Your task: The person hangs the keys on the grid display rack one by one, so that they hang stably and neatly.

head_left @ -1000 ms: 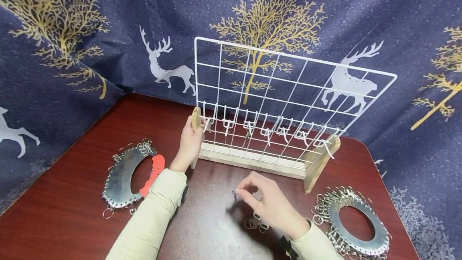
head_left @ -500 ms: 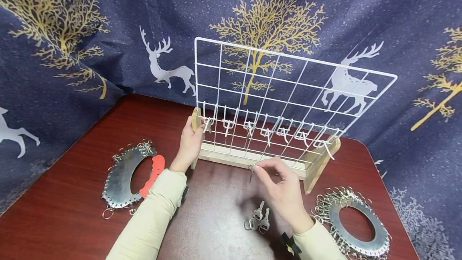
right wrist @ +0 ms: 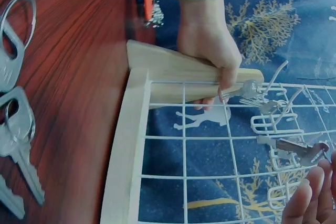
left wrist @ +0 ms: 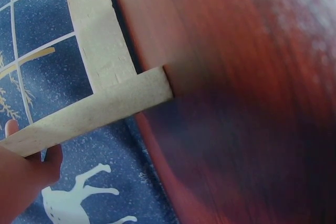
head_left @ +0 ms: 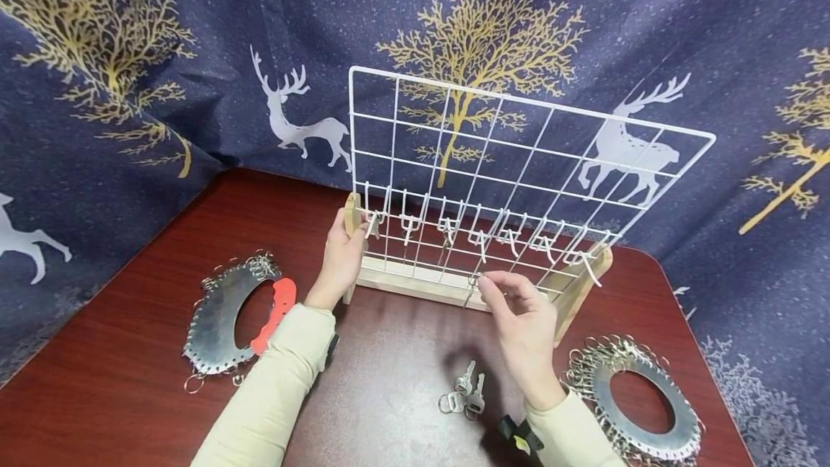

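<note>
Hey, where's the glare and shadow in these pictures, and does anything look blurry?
Head view: pale glare on the tabletop, dark shadow around the loose keys, probably from the right hand; left wrist view: tabletop soft and smeared, whitish haze at upper right, wooden stand crisper; right wrist view: loose keys fairly sharp, but cut off by the left edge.

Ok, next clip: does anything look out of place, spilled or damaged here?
Nothing clearly stands out. The loose keys lie bunched on the table, but look set aside rather than spilled. The rack stands on the table, its hooks in a row, with no visible damage.
</note>
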The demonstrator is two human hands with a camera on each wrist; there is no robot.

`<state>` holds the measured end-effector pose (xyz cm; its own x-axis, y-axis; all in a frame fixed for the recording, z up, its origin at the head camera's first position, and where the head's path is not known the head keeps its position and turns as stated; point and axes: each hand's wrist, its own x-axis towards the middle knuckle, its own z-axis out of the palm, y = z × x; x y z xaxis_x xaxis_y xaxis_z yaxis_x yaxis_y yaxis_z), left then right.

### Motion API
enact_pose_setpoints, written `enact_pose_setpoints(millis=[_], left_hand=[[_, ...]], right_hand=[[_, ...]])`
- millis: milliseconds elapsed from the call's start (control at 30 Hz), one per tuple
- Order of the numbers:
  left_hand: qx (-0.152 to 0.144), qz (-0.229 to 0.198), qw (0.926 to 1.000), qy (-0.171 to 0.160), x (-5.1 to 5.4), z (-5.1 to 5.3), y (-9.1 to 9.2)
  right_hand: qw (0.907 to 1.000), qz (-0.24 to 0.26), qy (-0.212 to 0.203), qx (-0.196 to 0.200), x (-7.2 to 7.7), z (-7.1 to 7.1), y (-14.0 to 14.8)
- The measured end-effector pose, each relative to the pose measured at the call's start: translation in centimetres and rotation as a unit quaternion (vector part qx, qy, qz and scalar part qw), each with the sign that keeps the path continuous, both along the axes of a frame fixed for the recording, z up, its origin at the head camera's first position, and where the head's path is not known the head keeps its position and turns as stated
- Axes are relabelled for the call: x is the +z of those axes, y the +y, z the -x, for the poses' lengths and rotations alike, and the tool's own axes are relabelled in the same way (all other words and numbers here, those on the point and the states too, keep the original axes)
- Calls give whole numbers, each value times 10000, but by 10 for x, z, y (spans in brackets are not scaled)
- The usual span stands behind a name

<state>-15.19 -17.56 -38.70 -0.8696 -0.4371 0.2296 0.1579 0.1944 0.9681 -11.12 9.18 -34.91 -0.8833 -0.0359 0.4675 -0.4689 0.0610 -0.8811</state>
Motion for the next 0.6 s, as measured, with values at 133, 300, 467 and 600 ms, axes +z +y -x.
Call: enact_pose_setpoints(millis=[133, 300, 467, 600], left_hand=[[-22, 108, 9999, 24, 0, -1, 0], [-25, 120, 9999, 50, 0, -1, -1], [-30, 46, 10000, 30, 1, -1, -1], [-17, 48, 10000, -18, 1, -1, 0]], right_hand=[[9991, 228, -352, -114, 3, 0, 1], [9968, 417, -656, -174, 8, 0, 2], [9957, 567, -714, -174, 10, 0, 1], [9951, 587, -774, -193, 11, 1, 1]])
